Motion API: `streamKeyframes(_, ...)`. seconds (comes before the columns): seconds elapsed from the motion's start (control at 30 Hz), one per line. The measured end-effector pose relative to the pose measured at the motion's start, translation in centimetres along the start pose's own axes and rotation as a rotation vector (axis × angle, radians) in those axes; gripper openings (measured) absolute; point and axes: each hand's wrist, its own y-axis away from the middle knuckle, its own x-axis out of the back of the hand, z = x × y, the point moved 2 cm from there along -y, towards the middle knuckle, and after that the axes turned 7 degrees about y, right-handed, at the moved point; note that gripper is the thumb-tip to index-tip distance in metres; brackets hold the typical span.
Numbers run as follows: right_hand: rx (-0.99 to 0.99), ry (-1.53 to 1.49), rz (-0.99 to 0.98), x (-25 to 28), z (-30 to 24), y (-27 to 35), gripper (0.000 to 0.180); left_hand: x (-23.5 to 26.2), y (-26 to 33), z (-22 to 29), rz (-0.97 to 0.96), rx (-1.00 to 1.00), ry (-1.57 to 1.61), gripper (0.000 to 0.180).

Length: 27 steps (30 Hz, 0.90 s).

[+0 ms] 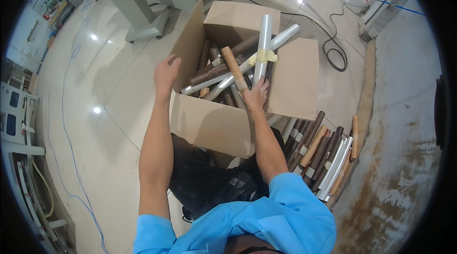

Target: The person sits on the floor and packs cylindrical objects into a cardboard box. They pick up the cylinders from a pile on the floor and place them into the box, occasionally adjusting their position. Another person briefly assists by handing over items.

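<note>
An open cardboard box (212, 121) stands before me, filled with brown, tan and silver rolls lying crosswise. My left hand (167, 72) is at the box's left flap (189, 40), its fingers curled at the edge. Inside the right part of the box, my right hand (257, 94) closes round the lower end of a silver roll (263, 40) that sticks up and has yellowish tape round its middle. A tan roll (232, 66) leans just left of that hand. Behind the taped roll, another silver roll (285, 36) slants up to the right. My right palm is hidden.
Several brown, tan and silver rolls (320, 151) lie on the floor to the right, near a stained wall (395, 149). A black cable (335, 44) loops beyond the box. Grey machine legs (128, 2) stand at the far left; a thin blue cable (66, 125) crosses the left floor.
</note>
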Motion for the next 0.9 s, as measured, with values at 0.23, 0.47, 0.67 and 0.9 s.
streamKeyframes(0.23, 0.262, 0.432, -0.750, 0.2, 1.7, -1.0, 0.038, -0.6, -0.8, -0.6, -0.043, -0.062, -0.060, 0.053)
streamKeyframes(0.47, 0.232, -0.980, 0.013, 6.4, 5.8, 4.6, 0.022, -0.5, -0.7, -0.2, -0.184, 0.006, 0.098, 0.054)
streamKeyframes(0.67, -0.522, -0.453, 0.566, 11.9, 24.4, 8.9, 0.039, -0.6, 0.5, 1.8, -0.168, 0.020, 0.071, 0.054)
streamKeyframes(0.9, -0.704, 0.349, -0.116, 4.8, 29.0, 12.4, 0.103, -1.1, -0.7, 0.1, -0.077, -0.061, -0.004, 0.047)
